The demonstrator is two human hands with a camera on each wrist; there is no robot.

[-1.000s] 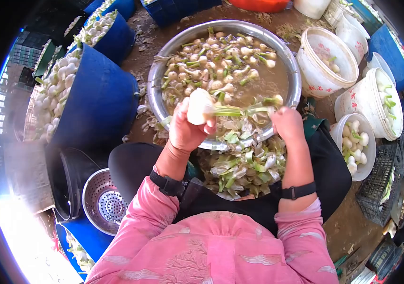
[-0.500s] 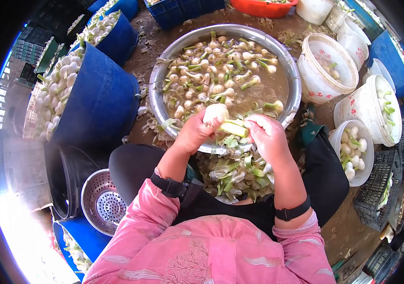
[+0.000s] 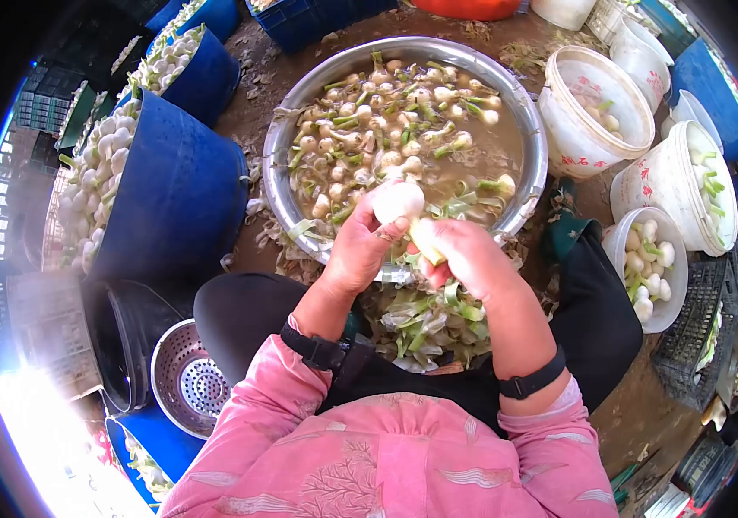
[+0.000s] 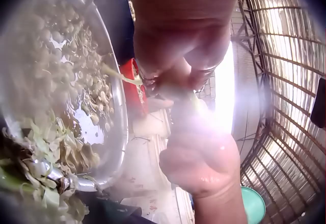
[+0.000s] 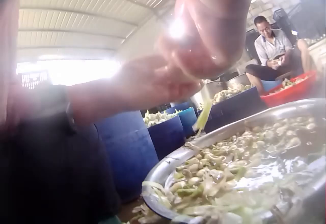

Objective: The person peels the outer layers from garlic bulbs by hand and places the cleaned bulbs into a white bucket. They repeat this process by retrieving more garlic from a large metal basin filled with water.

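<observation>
A fresh garlic bulb (image 3: 399, 202), white with a short green stalk (image 3: 426, 241), is held over the near rim of a metal basin (image 3: 270, 160). My left hand (image 3: 358, 252) grips the bulb from its left side, thumb towards the stalk. On the stalk just below the bulb, my right hand (image 3: 470, 257) pinches with thumb and fingers. A thin strip of pale green skin (image 5: 204, 116) hangs under the hands in the right wrist view. Many stalked bulbs (image 3: 386, 121) float in the basin's brown water. Peeled skins (image 3: 429, 328) lie heaped between the knees.
Blue tubs (image 3: 174, 186) heaped with garlic stand left, beside a metal colander (image 3: 180, 397). White buckets (image 3: 585, 164) and a small tub (image 3: 678, 293) of clean bulbs are on the right. Across the basin, another person (image 5: 272, 45) sits by a red basin (image 5: 291, 92).
The right hand, earlier out to the right with strips of skin, has come back left to the stalk and now grips it close to the bulb. The left hand keeps the bulb, shifted slightly right.
</observation>
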